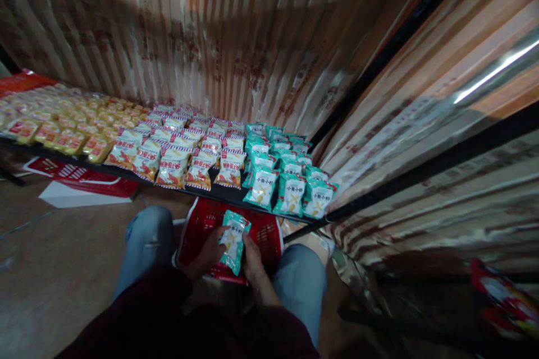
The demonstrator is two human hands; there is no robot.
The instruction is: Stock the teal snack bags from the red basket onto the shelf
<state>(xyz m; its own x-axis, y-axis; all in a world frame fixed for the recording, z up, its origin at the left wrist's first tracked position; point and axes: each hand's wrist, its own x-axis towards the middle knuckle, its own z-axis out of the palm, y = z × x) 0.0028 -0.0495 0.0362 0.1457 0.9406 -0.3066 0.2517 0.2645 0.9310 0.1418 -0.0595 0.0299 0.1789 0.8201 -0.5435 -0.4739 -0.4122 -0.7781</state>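
A teal and white snack bag [233,240] is held between my two hands above a red shopping basket [269,238]. My left hand [210,251] grips its left side, fingers lying on the front. My right hand [251,258] holds the right edge. The basket stands on the floor between my knees, partly covered by the hands and the bag. Just beyond it, matching teal snack bags [290,193] stand in rows at the right end of a low black shelf [227,195].
Red, white and blue snack bags [172,165] and yellow packs [71,140] fill the shelf leftward. Another red basket [80,171] and a white box [84,196] lie under it. Black shelf posts [379,56] and striped sheeting [252,22] enclose the back and right.
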